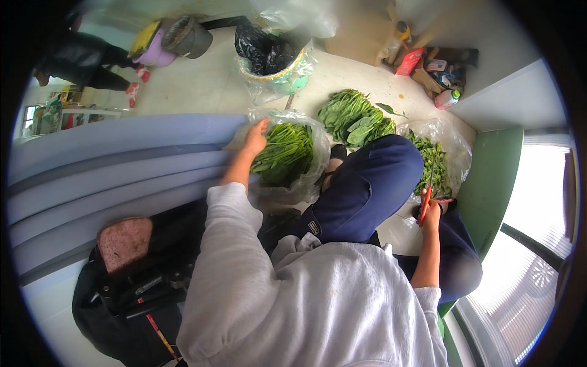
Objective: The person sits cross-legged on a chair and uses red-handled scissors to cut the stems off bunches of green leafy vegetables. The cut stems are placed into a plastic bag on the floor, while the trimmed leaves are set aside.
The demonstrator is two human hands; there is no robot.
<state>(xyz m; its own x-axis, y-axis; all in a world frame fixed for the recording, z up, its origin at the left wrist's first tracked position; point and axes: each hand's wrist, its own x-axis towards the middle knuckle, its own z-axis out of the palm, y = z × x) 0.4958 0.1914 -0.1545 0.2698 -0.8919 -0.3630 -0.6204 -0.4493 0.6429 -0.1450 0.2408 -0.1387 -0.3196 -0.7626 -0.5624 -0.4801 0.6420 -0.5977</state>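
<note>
My left hand (pixel 257 136) is at the left rim of a clear plastic bag (pixel 321 156), its fingers curled on the film. Inside that bag lie leafy green vegetables (pixel 286 144) with their stems bunched together. Red-handled scissors (pixel 426 204) are in my right hand (pixel 432 213), blades pointing away from me. Beneath the blades, a second clear plastic bag (pixel 458 147) holds loose green leaves and cut pieces (pixel 431 160). Between the two bags, bundles of leafy greens (pixel 351 114) rest on the floor beyond my knee.
A bin lined with a black bag (pixel 270 55) stands ahead. Grey-blue rolls or folds (pixel 128 137) run along the left. A green panel (pixel 497 183) borders the right. A bottle (pixel 447 98) and a box of odds and ends (pixel 431 73) sit far right. A person (pixel 87 59) stands far left near buckets (pixel 188 36).
</note>
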